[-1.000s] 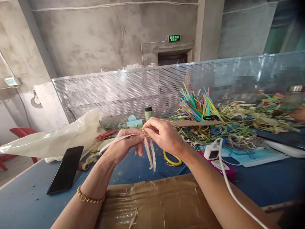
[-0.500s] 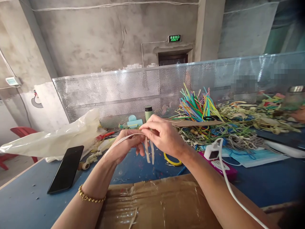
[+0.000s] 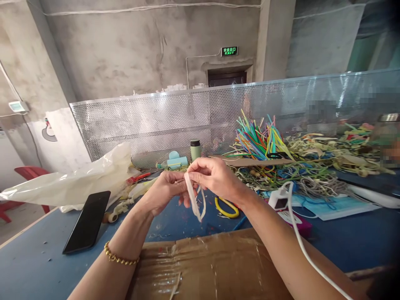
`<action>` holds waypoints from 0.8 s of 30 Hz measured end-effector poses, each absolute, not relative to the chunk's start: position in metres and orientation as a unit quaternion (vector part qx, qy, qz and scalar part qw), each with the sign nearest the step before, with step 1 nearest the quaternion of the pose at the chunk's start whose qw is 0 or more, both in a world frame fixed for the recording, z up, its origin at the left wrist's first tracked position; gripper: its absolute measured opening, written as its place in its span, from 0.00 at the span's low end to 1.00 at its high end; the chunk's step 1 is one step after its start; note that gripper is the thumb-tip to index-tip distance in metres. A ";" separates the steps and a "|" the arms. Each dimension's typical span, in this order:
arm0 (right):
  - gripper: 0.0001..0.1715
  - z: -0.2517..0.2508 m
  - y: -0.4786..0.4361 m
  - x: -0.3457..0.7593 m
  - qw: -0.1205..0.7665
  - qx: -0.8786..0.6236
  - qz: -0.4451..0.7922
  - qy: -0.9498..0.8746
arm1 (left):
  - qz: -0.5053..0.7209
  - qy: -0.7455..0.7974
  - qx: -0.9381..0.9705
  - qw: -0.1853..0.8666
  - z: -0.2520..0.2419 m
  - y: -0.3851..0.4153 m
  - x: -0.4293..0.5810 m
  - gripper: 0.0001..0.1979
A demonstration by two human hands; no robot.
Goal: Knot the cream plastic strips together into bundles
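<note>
Pale strips (image 3: pixel 194 199) hang down from between my two hands, narrow and whitish, with their lower ends close together above the blue tabletop. My left hand (image 3: pixel 166 189) pinches at their upper part, fingers curled. Against it, my right hand (image 3: pixel 210 177) pinches too, thumb and forefinger meeting at the top of the strips. The fingertips of both hands almost touch, and what lies right between them is hidden. Below and right of the strips, yellow-handled scissors or pliers (image 3: pixel 228 212) lie on the table, only the handle plain to see.
A cardboard sheet (image 3: pixel 212 266) lies in front of me. To the left are a black phone (image 3: pixel 87 221) and a plastic bag (image 3: pixel 93 175). Colourful ties (image 3: pixel 259 137) and tangled cords (image 3: pixel 281 175) fill the right, near a white charger (image 3: pixel 278 200). A perforated metal panel (image 3: pixel 150 125) stands behind.
The strip that lay across my left hand and wrist now hangs down in front with the others. My right hand has lowered slightly and stays close to my left.
</note>
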State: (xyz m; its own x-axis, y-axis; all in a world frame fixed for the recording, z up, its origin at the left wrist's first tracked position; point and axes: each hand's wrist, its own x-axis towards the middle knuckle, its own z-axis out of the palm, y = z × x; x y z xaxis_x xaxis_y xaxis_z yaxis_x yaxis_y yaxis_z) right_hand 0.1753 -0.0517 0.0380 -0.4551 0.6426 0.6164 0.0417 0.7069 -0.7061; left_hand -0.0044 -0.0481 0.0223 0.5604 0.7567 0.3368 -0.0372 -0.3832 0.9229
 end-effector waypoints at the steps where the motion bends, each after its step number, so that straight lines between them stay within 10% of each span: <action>1: 0.08 0.038 -0.052 0.175 0.481 -0.212 0.317 -0.789 | 0.397 0.241 0.730 0.501 0.022 -0.048 -0.005 0.16; 18: 0.14 0.035 -0.053 0.169 0.489 -0.188 0.376 -0.764 | 0.392 0.226 0.733 0.508 0.024 -0.049 -0.006 0.10; 24: 0.07 0.032 -0.040 0.172 0.555 -0.293 0.108 -0.771 | 0.427 0.250 0.667 0.557 0.020 -0.043 -0.002 0.10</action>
State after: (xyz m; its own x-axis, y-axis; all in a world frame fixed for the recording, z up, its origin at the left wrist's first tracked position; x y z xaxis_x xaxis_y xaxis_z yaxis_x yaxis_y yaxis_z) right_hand 0.1718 -0.0403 0.0315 -0.2130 0.5713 0.7926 0.3324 0.8052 -0.4911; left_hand -0.0022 -0.0426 0.0200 0.5103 0.8091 0.2915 -0.1436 -0.2541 0.9565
